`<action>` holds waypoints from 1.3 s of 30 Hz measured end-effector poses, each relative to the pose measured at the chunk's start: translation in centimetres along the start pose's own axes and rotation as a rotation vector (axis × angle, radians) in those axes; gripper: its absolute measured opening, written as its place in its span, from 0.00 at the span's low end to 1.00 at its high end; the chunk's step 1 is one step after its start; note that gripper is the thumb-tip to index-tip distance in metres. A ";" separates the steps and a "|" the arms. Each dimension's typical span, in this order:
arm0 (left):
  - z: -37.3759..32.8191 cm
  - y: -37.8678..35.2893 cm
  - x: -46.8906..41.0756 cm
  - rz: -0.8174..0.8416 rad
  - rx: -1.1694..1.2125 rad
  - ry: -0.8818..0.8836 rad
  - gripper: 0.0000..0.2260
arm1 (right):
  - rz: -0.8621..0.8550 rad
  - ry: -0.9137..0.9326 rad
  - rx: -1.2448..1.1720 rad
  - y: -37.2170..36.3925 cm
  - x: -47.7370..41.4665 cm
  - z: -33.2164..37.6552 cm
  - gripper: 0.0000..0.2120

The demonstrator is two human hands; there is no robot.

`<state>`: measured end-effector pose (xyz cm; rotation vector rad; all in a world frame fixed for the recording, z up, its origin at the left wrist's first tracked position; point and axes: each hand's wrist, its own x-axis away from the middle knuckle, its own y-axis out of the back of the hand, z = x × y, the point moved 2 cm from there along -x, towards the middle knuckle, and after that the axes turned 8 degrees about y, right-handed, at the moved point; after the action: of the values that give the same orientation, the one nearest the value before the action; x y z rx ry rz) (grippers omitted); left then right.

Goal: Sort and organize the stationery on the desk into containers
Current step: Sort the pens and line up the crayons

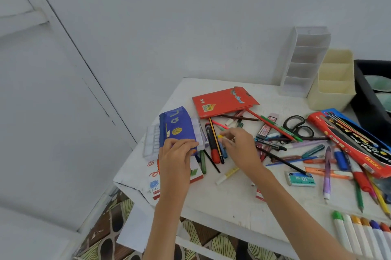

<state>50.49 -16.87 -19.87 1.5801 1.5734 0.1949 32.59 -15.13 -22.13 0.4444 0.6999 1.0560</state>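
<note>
The left hand (175,151) covers the near end of the blue fabric pencil pouch (177,126); thumb hidden, grip undetermined. The right hand (239,145) is motion-blurred; contact with the small yellow item (220,136) cannot be confirmed. The black plastic tray (364,94) at the right edge of the white desk (222,202) and the row of white markers with coloured caps (357,236) at its near right corner are cut off by the frame.

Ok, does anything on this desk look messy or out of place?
Yes. Pens and pencils lie crisscrossed in a loose heap across the desk, while the cream holder and clear organizer at the back look empty. Black scissors are half buried among them.
</note>
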 end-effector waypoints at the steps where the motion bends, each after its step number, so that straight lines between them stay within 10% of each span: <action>1: 0.2 0.1 0.2 0.000 -0.008 -0.008 0.11 | -0.011 -0.019 -0.015 -0.2 0.2 0.1 0.08; 9: 0.5 0.8 0.5 0.023 0.008 0.105 0.16 | 0.028 -0.121 -0.151 -1.8 1.8 1.3 0.11; 13: 2.2 2.2 -1.2 -0.174 0.042 0.358 0.19 | 0.046 -0.172 -0.238 -2.4 1.5 2.0 0.14; 20: 7.4 1.6 -2.6 0.019 0.280 0.851 0.32 | 0.015 -0.242 -0.294 -3.3 -0.1 3.8 0.14; 26: 7.5 2.1 -2.7 -0.085 0.200 0.801 0.23 | 0.011 -0.338 -0.362 -4.8 -1.2 4.4 0.26; 39: 3.6 -0.2 -10.9 -0.003 0.467 0.656 0.22 | -0.202 -0.360 -0.605 -0.8 -9.3 2.3 0.14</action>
<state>50.67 -28.05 -17.27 1.9960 2.2457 0.3962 31.79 -23.82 -18.18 0.0301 0.0837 0.9091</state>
